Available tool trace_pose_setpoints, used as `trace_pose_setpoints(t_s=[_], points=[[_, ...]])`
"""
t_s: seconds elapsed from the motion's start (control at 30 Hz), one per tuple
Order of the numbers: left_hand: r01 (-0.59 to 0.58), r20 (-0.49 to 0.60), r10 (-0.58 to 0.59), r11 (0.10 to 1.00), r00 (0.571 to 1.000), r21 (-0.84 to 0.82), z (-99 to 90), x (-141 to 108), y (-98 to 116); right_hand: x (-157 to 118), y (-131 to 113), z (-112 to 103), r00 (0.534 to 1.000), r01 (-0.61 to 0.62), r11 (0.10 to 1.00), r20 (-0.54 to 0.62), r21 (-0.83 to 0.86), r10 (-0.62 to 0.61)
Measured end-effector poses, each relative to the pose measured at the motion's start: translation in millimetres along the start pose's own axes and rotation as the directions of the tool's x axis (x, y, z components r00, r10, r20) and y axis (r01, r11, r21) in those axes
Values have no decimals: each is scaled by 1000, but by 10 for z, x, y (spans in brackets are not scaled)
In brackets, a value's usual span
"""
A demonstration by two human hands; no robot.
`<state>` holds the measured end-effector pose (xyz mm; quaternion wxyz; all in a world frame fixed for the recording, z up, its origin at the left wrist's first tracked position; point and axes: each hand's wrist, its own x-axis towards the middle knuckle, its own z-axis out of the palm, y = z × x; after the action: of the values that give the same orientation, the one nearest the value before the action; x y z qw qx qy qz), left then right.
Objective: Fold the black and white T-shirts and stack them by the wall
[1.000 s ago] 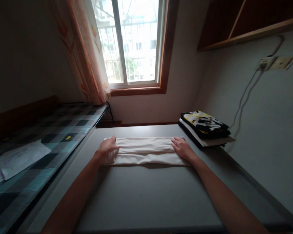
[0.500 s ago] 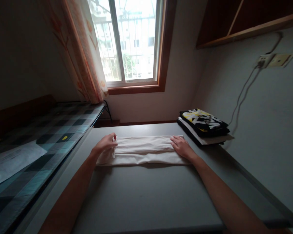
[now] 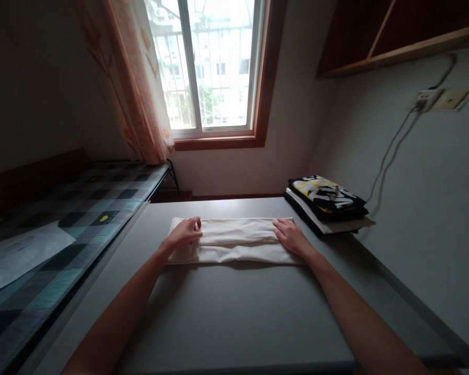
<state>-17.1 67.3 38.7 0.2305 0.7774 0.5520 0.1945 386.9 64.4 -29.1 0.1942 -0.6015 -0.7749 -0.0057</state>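
A white garment [image 3: 234,232], folded into a long flat strip, lies crosswise on the grey table [image 3: 234,317]; its kind cannot be made out. At its left part, my left hand [image 3: 184,232] is closed in a pinch on the cloth, with a turned-over layer beneath the fingers. My right hand [image 3: 291,235] rests flat on the strip's right end, fingers stretched out and palm down.
Folded clothes [image 3: 324,200], black, white and yellow on top, are stacked at the table's back right by the wall. Left of the table stands a bed with a checked mattress [image 3: 113,190] and papers [image 3: 27,252]. A cord [image 3: 386,151] hangs from the wall socket.
My left hand has moved to the right along the strip, carrying the pinched left end of the cloth over. My right hand has stayed in place.
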Motion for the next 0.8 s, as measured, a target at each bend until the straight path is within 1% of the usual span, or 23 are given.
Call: trace_pose_setpoints(t_s=[0.2, 0.33, 0.43, 0.63, 0.73, 0.8], points=[[-35, 27, 34, 999, 999, 41, -4, -1, 14, -2, -12, -7, 1000, -4, 1000, 0, -19, 4], [-100, 41, 97, 993, 994, 68, 12, -5, 20, -3, -7, 2, 1000, -3, 1000, -8, -28, 3], [-139, 39, 137, 989, 990, 57, 26, -1, 23, -3, -1, 11, 1000, 3, 1000, -23, -25, -3], [-164, 45, 162, 986, 986, 40, 97, 11, 30, -6, -8, 6, 1000, -5, 1000, -12, -15, 5], [-167, 49, 164, 982, 985, 86, 135, 12, 48, -6, -10, 3, 1000, -7, 1000, -10, -8, 7], [-142, 54, 135, 981, 989, 134, 142, 9, 72, -5, -10, 2, 1000, -5, 1000, -9, -7, 5]])
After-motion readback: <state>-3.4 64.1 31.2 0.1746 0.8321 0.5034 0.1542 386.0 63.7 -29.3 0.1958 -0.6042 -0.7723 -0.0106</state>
